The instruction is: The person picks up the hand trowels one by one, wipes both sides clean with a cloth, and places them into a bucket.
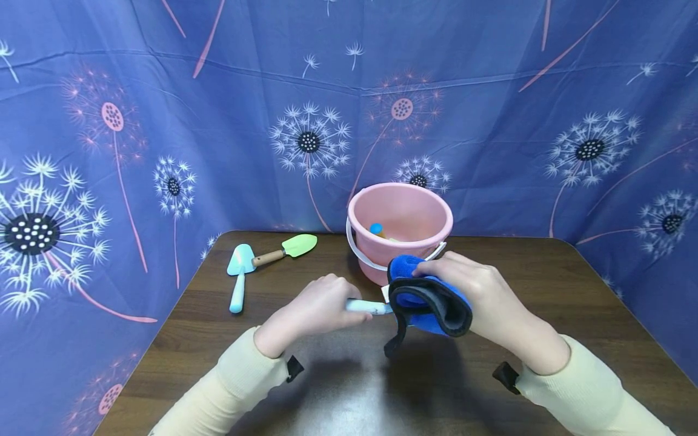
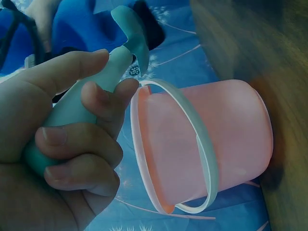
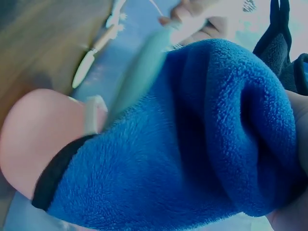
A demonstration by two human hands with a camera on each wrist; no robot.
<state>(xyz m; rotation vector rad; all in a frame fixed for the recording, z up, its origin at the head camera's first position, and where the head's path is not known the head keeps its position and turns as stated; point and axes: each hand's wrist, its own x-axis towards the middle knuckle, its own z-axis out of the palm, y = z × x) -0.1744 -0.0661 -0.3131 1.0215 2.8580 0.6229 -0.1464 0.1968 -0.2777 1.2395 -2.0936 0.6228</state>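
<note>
My left hand (image 1: 327, 306) grips the pale blue handle of a small garden trowel (image 1: 366, 307). Its fingers curl round that handle in the left wrist view, where the teal blade (image 2: 132, 36) juts out past the thumb. In my right hand (image 1: 480, 284) is a folded blue cloth (image 1: 428, 303) with black edging and a dark grey side. The cloth lies against the trowel's blade and hides part of it in the head view. In the right wrist view the blade (image 3: 142, 72) shows blurred beside the cloth. Both hands are above the table, in front of the pink bucket (image 1: 400, 245).
The bucket has a white handle hanging at its front, and a blue-topped item (image 1: 376, 229) is inside. On the table's left lie a light blue trowel (image 1: 240, 269) and a green-bladed trowel (image 1: 283, 249) with a wooden handle, their ends meeting. A patterned blue curtain (image 1: 245, 151) hangs behind.
</note>
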